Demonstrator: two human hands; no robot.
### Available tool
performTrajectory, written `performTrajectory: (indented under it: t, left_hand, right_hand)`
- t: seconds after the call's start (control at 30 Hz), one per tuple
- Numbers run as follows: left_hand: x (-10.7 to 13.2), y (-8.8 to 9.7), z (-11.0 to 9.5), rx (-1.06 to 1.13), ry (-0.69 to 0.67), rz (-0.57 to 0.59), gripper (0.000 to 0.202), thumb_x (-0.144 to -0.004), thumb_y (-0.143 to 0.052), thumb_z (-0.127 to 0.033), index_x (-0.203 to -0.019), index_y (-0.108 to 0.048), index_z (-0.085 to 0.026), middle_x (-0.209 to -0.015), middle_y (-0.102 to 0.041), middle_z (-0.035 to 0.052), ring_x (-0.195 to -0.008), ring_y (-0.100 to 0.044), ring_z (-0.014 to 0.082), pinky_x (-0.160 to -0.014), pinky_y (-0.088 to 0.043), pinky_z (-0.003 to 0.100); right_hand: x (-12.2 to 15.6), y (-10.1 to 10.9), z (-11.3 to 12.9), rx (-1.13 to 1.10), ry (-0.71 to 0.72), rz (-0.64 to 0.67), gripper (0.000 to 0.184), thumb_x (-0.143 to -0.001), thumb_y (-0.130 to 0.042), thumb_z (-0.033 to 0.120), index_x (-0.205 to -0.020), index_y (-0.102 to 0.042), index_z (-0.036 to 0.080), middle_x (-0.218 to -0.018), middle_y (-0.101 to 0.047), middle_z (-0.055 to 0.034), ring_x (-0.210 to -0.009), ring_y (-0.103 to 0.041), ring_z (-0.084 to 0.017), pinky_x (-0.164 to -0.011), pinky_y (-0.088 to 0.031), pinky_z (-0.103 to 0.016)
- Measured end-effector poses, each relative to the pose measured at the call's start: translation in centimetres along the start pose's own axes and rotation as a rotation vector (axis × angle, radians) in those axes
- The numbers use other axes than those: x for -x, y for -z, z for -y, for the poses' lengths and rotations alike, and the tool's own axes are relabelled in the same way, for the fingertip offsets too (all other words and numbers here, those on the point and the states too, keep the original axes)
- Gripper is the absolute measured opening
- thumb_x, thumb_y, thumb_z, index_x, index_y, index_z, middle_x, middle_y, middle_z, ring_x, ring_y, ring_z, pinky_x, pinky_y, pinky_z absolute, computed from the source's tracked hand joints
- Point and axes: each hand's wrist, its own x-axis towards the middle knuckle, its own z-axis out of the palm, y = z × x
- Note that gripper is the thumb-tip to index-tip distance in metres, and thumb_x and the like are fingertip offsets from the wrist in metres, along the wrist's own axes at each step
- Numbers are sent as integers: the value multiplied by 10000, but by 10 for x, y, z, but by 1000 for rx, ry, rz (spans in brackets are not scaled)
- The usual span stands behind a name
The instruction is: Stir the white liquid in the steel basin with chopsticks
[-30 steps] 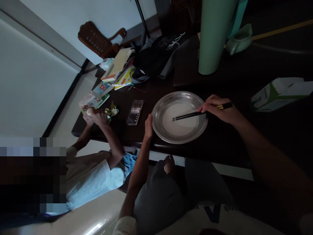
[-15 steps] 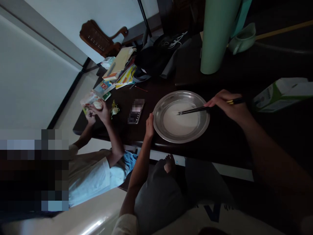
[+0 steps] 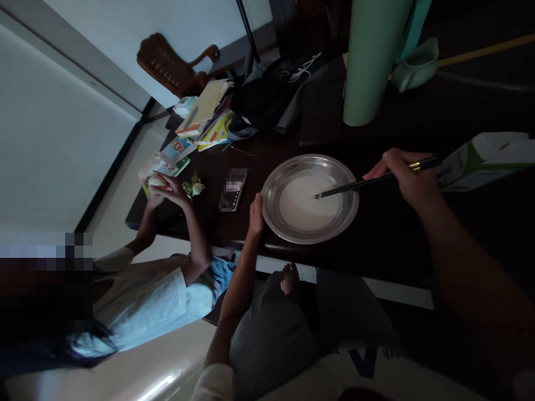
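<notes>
A wide metal basin (image 3: 267,220) with a pale, whitish mixture (image 3: 307,209) in it stands near the front edge of the dark table. My left hand (image 3: 256,214) is closed on the basin's left rim. My right hand (image 3: 407,175), to the right of the basin, is wrapped round a pair of black chopsticks (image 3: 349,187) with gold bands. Their tips point down to the left, over the pale mixture; whether they touch it I cannot tell.
Left of the basin lie a phone (image 3: 233,189) and a white flower (image 3: 196,186). A person at the left holds a roundish pale thing (image 3: 157,181). Books (image 3: 204,108) and a dark bag (image 3: 261,100) are behind. A green cylinder (image 3: 371,67), small jug (image 3: 418,67) and carton (image 3: 480,161) stand right.
My right hand has moved to the right, drawing the chopstick tips from the mixture's middle toward the right. My left hand and the basin have stayed put. The other person's hands have shifted slightly.
</notes>
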Motion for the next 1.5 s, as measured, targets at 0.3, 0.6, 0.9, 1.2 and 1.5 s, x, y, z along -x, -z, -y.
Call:
performTrajectory:
  t: [0.3,0.6,0.9,1.2,1.5]
  left_hand:
    - [3,-4,-3,-3,16,-21,607,-943,-397,-605,-1159,-715,-135,-1141,-739,87,-1140,-638,250,-1021,-468,346]
    - [3,-4,-1,-13,4,-15,623,-933,-398,-626,-1140,-721,-134,-1125,-742,92,-1137,-637,251,-1019,-469,349]
    - [4,-3,-1,-13,6,-6,661,-914,-390,-668,-1155,-712,-143,-1158,-731,91,-1158,-627,257,-1033,-460,358]
    - [5,-2,-4,16,34,-12,628,-921,-405,-643,-1140,-714,-143,-1137,-737,91,-1154,-628,251,-1038,-452,357]
    - [4,2,-4,-16,41,-31,645,-905,-419,-665,-1127,-720,-139,-1150,-732,86,-1148,-620,255,-1041,-443,354]
  right_hand:
    - [3,0,0,101,53,145,246,-882,-608,279,-665,-716,240,-780,-765,-40,-829,-644,-202,-813,-478,-373]
    - [6,-2,1,22,16,243,258,-877,-627,328,-645,-708,248,-772,-765,-32,-806,-657,-208,-800,-491,-377]
    - [6,3,2,-67,-29,138,383,-925,-558,349,-574,-658,235,-663,-718,-21,-671,-672,-178,-763,-503,-371]
    - [4,2,5,-12,2,75,395,-922,-570,413,-586,-670,230,-683,-728,-36,-720,-672,-192,-810,-496,-390]
    - [7,-9,4,69,18,240,194,-870,-634,302,-709,-733,262,-835,-771,-14,-866,-656,-197,-837,-493,-370]
